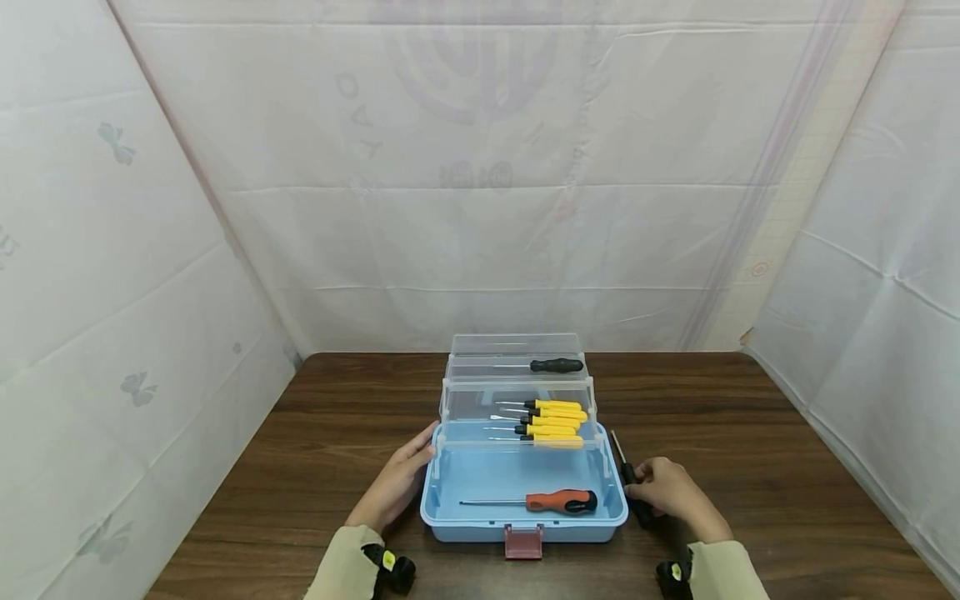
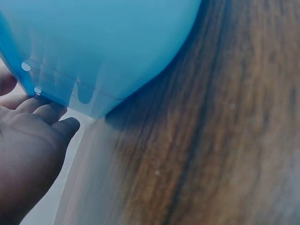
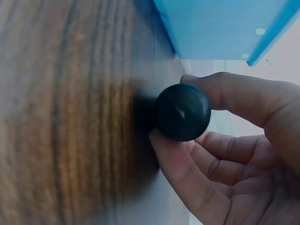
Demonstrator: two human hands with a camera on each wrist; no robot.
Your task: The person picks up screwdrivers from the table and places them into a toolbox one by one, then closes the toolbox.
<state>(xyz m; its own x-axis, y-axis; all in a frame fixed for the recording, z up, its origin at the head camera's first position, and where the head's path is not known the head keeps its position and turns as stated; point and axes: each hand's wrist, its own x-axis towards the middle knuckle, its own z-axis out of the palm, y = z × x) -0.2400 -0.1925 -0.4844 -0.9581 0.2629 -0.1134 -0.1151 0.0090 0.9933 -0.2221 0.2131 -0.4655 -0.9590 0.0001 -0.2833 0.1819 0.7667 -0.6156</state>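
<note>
A blue toolbox (image 1: 487, 530) with a clear tiered lid section stands on the table, its lid raised. My left hand (image 1: 398, 481) rests against the box's left side, fingers on the outer wall and thumb near the rim. To the right of the box, my right hand (image 1: 670, 490) pinches the handle of a black screwdriver (image 3: 182, 112) between thumb and index finger. Its metal shaft points away along the box side. Inside the box lies an orange-and-black screwdriver (image 1: 555, 501). Several yellow-handled screwdrivers (image 1: 555, 421) lie in the clear tray, and another black screwdriver (image 1: 557, 365) lies in the upper tier.
A dark wood-grain table (image 1: 330, 417) carries everything. White cloth sheets (image 1: 465, 208) hang behind it and at both sides. A reddish latch (image 1: 522, 543) sticks out at the box's front. The raised clear tiers (image 1: 516, 343) stand at its back.
</note>
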